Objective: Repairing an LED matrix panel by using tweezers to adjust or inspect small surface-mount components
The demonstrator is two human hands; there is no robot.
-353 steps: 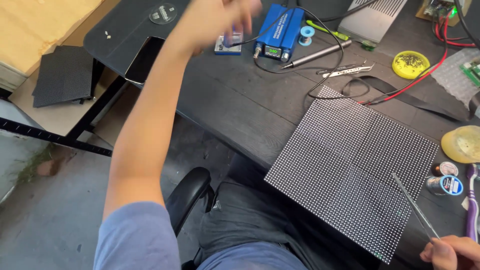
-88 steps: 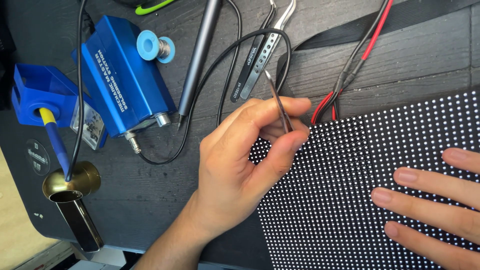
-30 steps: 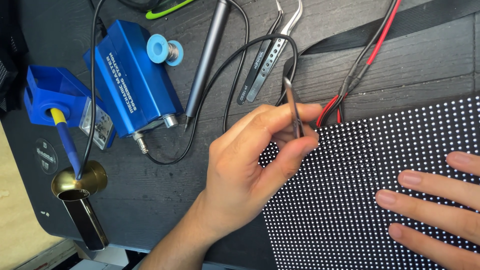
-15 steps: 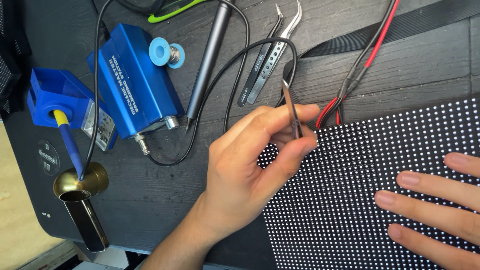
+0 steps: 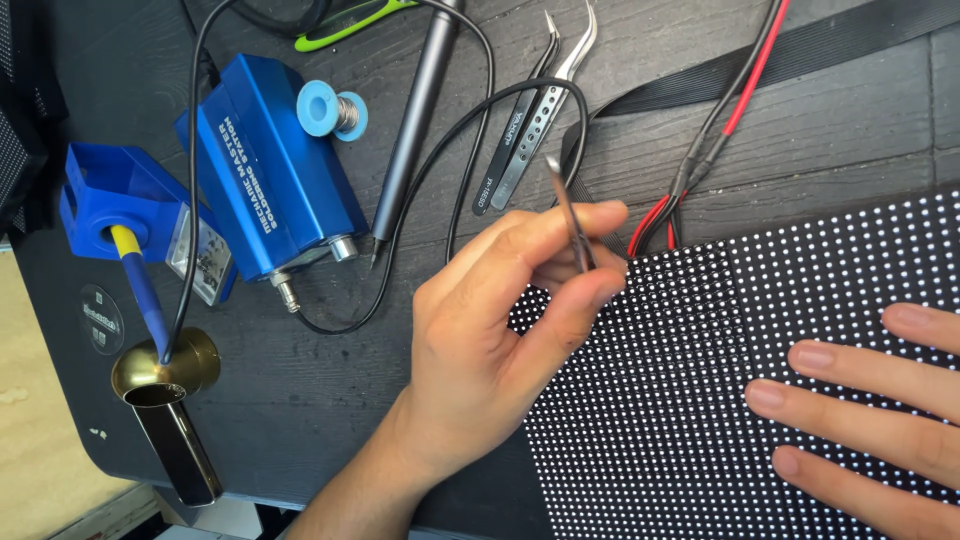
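Left hand pinches tweezers over the LED panel at frame centre, right hand spread flat on it; a slip could scratch the LEDs

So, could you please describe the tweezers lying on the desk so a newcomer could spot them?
Start at the blue box. Right of it, past the grey pen-shaped iron, two tweezers lie side by side, untouched. Their curved tips distinguish them from the straight pair in the left hand.
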